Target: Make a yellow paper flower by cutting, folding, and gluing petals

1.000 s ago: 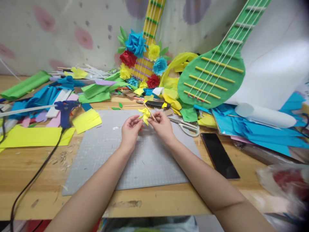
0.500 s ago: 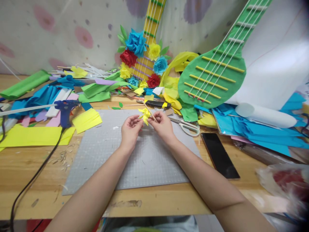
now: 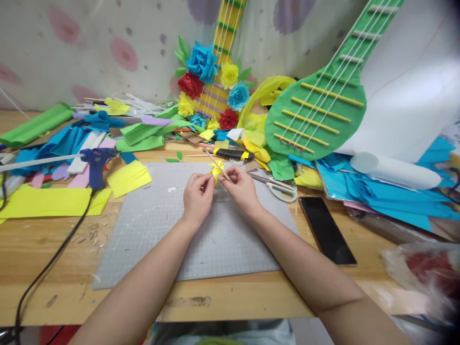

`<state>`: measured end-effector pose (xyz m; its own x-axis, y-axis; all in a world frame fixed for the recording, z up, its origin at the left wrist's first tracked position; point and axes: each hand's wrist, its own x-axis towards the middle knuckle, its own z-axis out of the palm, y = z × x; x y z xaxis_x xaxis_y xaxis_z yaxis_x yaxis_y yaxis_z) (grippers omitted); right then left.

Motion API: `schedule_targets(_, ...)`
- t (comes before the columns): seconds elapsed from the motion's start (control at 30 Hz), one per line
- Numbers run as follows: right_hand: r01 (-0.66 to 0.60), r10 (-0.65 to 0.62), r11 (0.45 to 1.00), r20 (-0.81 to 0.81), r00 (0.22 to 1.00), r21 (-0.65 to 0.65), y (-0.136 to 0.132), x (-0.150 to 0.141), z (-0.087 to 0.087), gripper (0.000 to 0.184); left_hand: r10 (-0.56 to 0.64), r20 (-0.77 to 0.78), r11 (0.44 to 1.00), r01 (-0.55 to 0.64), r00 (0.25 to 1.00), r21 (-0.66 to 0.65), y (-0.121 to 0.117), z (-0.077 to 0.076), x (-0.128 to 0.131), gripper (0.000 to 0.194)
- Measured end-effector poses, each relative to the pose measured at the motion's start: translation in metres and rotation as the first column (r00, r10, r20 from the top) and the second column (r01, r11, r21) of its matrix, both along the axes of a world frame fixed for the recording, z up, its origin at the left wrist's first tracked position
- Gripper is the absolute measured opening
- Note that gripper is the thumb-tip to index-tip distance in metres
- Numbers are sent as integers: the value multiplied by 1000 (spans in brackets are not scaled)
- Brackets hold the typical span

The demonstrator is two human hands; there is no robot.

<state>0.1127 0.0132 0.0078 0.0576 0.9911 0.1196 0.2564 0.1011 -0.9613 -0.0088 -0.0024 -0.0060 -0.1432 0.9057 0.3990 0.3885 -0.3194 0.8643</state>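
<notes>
Above the far part of a grey cutting mat (image 3: 151, 239), my two hands meet around a small yellow paper flower (image 3: 216, 168). My left hand (image 3: 199, 194) is closed, its thumb and fingertips pinching the flower's left edge. My right hand (image 3: 240, 188) is closed on a thin wooden stick (image 3: 223, 173), which slants up to the left across the flower. Whether the right fingertips also grip the petals is hidden. Just right of the right hand lie scissors (image 3: 283, 190) with pale handles.
A blue glue gun (image 3: 97, 167) with a black cord stands left, by yellow paper (image 3: 53, 202). A black phone (image 3: 327, 231) lies right. Behind are a box cutter (image 3: 233, 154), paper scraps, a green paper lute (image 3: 316, 112) and a yellow one (image 3: 212, 98) with paper flowers.
My left hand has moved slightly right, and its fingers have closed in on the petals. The flower looks more bunched. The stick now lies more slanted across it.
</notes>
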Motion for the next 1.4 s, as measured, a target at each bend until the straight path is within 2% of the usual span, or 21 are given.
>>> schedule_targets(0.17,-6,4,999,43,999,42,2,3,-3,8,-43,-5,998,43,999,-50,-1,1,2,26)
schedule_targets(0.27,-72,56,994,181,982,83,-2,4,0,12,-9,19,997,10,1000,-76,-1,3,3,22)
schedule_targets(0.33,-125,88,989,358,929,83,-6,4,4,20,23,82,994,-14,996,-111,1,3,2,16)
schedule_targets(0.43,-179,110,982,595,796,58,-12,2,9,27,88,272,974,-25,958,-226,4,-1,0,17)
schedule_targets(0.53,-210,113,976,688,717,59,-14,0,11,28,140,435,927,37,890,-374,7,-2,0,20)
schedule_targets(0.67,-201,52,970,696,717,134,-15,-1,15,26,250,583,872,81,773,-482,8,7,-1,19)
schedule_targets(0.77,-178,-7,971,757,654,162,-16,-2,17,37,318,696,863,107,644,-493,9,15,-2,19)
schedule_targets(0.87,-154,-1,982,828,560,106,-15,-2,16,40,320,789,870,167,525,-464,9,18,-3,19)
schedule_targets(0.93,-139,30,989,846,532,53,-14,-3,15,37,319,823,870,200,470,-451,10,18,-4,17)
schedule_targets(1.1,-153,83,988,827,556,3,-10,1,13,36,284,894,843,354,346,-405,9,19,-6,6)
schedule_targets(1.17,-158,98,987,816,569,-9,-8,3,13,36,253,914,827,419,317,-375,9,19,-8,9)
schedule_targets(1.23,-161,112,987,804,584,-21,-6,5,13,37,218,917,828,434,335,-356,10,18,-10,13)
schedule_targets(1.4,-187,144,982,763,630,-31,-2,8,11,39,218,878,847,364,426,-387,11,15,-11,10)
